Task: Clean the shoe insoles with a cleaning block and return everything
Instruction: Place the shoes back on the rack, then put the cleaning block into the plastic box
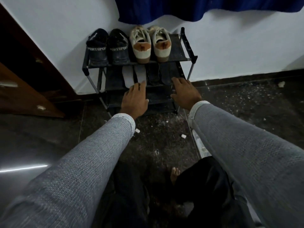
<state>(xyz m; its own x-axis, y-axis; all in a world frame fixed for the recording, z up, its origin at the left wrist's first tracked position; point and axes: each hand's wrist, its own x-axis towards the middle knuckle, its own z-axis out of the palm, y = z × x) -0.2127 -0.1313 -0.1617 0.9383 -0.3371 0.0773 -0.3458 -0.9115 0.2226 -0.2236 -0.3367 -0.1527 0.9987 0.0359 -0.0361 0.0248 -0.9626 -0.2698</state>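
Seen from the head camera, looking down at a low black shoe rack (185, 46) against a white wall (65, 22).

On the top shelf: a pair of black shoes (107, 48) at the left, heels to the camera, with white lettering on the heel bands; a pair of white shoes (149, 44) with tan heel patches just beside them at the right.

On the second shelf, under the shoes: four insoles side by side. Two light grey insoles (131, 75) at the left, two dark insoles (160, 75) at the right, hard to separate from the dark shelf.

Left hand (134, 99) stretched forward, back upward, fingers nearly straight and together, fingertips (142, 83) at the near end of the light grey insoles, at the front edge of the second shelf. No curl around anything visible; touching or just above, cannot tell.

Right hand (185, 93) also forward, back upward, fingers bent down over the shelf edge at the near end of the dark insoles. Fingertips hidden behind the knuckles; holding something or not, cannot tell.

Both arms in grey knitted sleeves (246, 145). Below, dark trousers and a bare foot (174, 175) on the dark speckled floor (246, 99), with small white crumbs scattered. Blue cloth (181, 9) hanging on the wall above the rack. Brown wooden door (24, 83) at the left.

No cleaning block recognisable.
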